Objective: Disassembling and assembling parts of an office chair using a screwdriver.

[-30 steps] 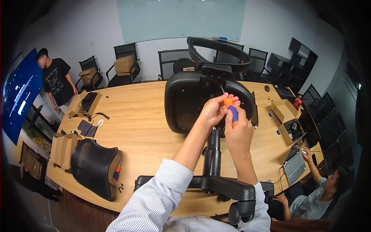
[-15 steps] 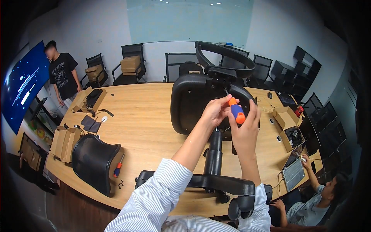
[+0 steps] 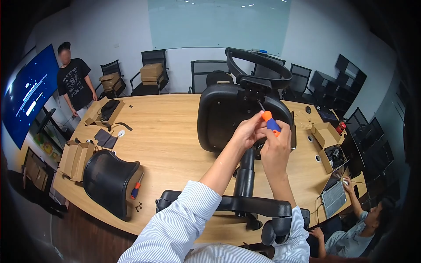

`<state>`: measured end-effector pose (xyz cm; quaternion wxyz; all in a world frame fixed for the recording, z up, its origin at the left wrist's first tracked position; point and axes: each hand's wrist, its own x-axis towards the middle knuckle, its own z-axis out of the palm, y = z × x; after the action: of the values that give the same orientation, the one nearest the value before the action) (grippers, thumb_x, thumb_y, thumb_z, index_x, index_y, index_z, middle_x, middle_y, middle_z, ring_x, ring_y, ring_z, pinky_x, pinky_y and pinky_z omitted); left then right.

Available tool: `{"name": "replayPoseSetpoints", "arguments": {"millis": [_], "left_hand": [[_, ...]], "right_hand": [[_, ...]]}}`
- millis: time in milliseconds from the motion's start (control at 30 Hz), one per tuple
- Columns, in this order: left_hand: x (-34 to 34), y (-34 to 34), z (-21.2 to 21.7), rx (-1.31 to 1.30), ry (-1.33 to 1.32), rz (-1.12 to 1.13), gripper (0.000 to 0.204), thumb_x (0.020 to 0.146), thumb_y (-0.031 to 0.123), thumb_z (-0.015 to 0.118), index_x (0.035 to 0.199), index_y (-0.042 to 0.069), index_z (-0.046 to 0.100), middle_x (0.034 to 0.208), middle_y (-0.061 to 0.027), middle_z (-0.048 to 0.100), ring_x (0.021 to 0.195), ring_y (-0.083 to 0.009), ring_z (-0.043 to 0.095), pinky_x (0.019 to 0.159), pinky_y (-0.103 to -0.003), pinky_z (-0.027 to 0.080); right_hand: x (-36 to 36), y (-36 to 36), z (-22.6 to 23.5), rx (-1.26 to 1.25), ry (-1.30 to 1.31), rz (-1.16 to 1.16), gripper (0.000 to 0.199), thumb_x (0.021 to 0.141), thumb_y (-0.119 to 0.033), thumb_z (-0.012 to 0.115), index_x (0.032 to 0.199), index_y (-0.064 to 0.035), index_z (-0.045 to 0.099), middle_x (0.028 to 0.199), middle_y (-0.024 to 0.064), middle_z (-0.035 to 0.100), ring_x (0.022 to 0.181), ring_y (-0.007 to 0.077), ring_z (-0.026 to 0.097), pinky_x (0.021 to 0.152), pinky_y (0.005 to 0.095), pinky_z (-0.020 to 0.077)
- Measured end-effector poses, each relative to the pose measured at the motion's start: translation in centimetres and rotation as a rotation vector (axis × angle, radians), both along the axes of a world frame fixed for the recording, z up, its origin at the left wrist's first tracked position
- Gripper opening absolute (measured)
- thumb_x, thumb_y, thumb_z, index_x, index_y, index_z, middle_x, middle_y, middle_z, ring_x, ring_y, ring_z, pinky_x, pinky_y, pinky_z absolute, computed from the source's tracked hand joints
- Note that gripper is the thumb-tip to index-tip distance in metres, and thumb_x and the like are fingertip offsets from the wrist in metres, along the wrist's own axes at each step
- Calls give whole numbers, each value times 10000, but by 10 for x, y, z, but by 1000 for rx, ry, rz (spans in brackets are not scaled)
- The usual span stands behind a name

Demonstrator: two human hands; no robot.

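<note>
Head view: chair [image 3: 228,118] lies upside down on table [image 3: 166,131], base toward you.
Right hand [image 3: 275,149]: fingers closed round orange-blue screwdriver [image 3: 268,122]; light, stiff, grip the handle.
Left hand [image 3: 248,131]: fingers curled at the handle top.
Chair: heavy, rigid; hold the column.
Packages: 2 brown boxes on far chairs; open carton right.
</note>
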<state>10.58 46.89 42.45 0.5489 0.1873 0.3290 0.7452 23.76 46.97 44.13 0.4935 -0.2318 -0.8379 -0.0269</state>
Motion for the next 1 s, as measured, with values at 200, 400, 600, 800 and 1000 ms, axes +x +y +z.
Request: {"name": "replayPoseSetpoints", "arguments": {"millis": [200,400,600,800,1000], "left_hand": [[-7,5,2,54,-37,0,292,923,328,656,925,36,658,837,-79,653,764,-140,640,689,-284,563],[-1,9,-5,186,-122,-35,328,963,224,573,1097,-75,561,1041,-230,643,947,-294,662,899,-402,543],[-5,7,0,102,-145,-86,361,979,292,518,1118,-38,566,1057,-179,639,934,-283,671,890,-390,548],[7,9,1,-2,68,85,273,906,263,673,908,-10,652,808,-93,663,752,-192,665,769,-350,559],[7,15,-3,225,-214,-37,287,973,195,527,1050,-73,599,1062,-218,640,955,-265,649,899,-374,531]], "right_hand": [[-5,1,0,151,-26,120,340,728,12,695,1059,-67,683,1239,143,512,981,313,540,809,368,506],[1,-2,10,-349,82,20,479,950,-276,557,1274,66,476,1165,294,568,977,429,639,739,471,538],[4,4,5,-290,32,40,243,856,-46,604,1090,19,615,999,216,615,858,361,648,721,427,536],[3,7,-1,-26,-42,75,328,702,104,622,991,-38,687,1150,132,536,1067,337,537,865,405,489],[6,6,5,-378,183,27,540,860,-269,702,1247,43,490,1060,246,562,985,407,602,832,465,504]]}}
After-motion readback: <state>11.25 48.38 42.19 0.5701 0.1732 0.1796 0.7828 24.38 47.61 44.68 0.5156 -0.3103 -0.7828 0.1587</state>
